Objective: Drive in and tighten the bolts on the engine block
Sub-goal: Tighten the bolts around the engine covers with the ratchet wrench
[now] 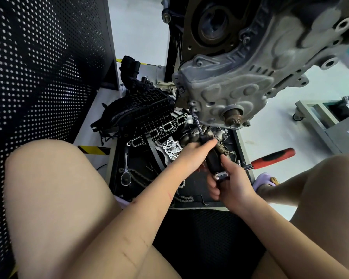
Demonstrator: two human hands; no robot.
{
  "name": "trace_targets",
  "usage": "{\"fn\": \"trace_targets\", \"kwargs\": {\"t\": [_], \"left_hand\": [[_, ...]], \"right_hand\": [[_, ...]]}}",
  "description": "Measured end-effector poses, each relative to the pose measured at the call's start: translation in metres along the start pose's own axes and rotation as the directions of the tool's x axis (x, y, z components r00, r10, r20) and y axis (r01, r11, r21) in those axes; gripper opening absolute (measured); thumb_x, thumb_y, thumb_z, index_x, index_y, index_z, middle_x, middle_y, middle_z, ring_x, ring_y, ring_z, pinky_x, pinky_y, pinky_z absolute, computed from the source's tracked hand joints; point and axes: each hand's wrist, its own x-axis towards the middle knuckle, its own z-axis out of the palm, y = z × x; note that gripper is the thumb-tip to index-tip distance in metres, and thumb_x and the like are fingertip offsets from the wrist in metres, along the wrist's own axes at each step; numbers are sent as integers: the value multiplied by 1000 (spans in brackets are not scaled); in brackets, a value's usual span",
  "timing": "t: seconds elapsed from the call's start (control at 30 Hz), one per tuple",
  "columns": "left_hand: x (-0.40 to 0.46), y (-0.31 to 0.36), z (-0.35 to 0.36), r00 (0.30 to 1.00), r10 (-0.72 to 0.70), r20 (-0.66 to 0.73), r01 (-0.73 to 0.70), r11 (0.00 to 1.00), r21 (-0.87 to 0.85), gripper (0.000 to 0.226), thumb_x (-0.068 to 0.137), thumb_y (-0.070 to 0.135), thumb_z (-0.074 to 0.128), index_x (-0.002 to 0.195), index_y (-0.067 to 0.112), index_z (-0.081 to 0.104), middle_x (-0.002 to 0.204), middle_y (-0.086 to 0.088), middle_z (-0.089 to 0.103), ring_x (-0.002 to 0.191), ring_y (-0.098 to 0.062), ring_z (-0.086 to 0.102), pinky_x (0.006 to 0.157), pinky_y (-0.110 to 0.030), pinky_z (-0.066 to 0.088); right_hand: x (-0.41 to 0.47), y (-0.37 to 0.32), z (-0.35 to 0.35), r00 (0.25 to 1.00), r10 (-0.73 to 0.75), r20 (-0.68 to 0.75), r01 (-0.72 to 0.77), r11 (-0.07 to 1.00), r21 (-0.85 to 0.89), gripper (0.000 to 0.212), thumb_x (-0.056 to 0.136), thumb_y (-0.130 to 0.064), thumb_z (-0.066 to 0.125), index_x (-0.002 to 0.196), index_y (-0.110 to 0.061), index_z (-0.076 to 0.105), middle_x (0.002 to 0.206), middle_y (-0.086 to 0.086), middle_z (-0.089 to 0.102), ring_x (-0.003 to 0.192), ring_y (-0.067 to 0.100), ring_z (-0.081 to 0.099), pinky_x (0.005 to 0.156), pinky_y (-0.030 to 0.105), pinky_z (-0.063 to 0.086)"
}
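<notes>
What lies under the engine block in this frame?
Under the engine block sits a black tray holding a black intake manifold, a ratchet, a chain and metal castings. Both hands and the block cover the tray's middle.

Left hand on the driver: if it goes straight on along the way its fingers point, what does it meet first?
Probably the rusty metal part just past the left hand, then the engine block; depth is unclear.

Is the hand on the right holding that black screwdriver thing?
Touching. The head view shows the right hand with fingers wrapped round the butt of the black tool, while the left hand lies along its handle.
</notes>
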Motion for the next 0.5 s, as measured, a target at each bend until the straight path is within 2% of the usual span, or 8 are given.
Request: {"fn": "trace_targets", "kwargs": {"t": [0.07, 0.23, 0.4, 0.5], "left_hand": [[0, 0, 0, 1000, 28, -2, -28, 999, 39, 37, 85, 51, 54, 67, 20, 60, 62, 8, 59, 61, -10, 55, 52, -21, 39], [0, -2, 1, 994, 67, -81, -57, 991, 120, 38, 84, 52, 55, 66, 19, 58, 57, 10, 54, 55, -6, 52, 50, -21, 37], [-1, -1, 1, 994, 65, -87, -55, 992, 110, 34, 83, 51, 55, 68, 21, 59, 61, 8, 55, 59, -7, 53, 53, -22, 40], [-2, 0, 0, 996, 46, -71, -41, 997, 70, 34, 84, 51, 54, 68, 22, 57, 62, 8, 54, 59, -8, 52, 52, -22, 39]], "right_hand": [[1, -2, -2, 999, 27, 41, -29, 997, 65, 54, 96, -46, 24, 75, -3, 50, 39, 2, 41, 30, 13, 32, 32, 18, 29], [0, -5, -3, 994, 82, 69, -83, 996, 17, 53, 94, -49, 29, 75, -6, 53, 43, 4, 45, 33, 15, 41, 34, 22, 36], [-1, -5, -4, 999, 50, 17, -48, 994, -95, 49, 94, -47, 36, 73, -8, 57, 44, 4, 47, 35, 15, 41, 34, 22, 37], [-2, -8, -5, 999, -26, -26, 18, 966, -256, 41, 94, -41, 43, 74, -10, 60, 46, 5, 50, 36, 16, 43, 35, 23, 37]]}}
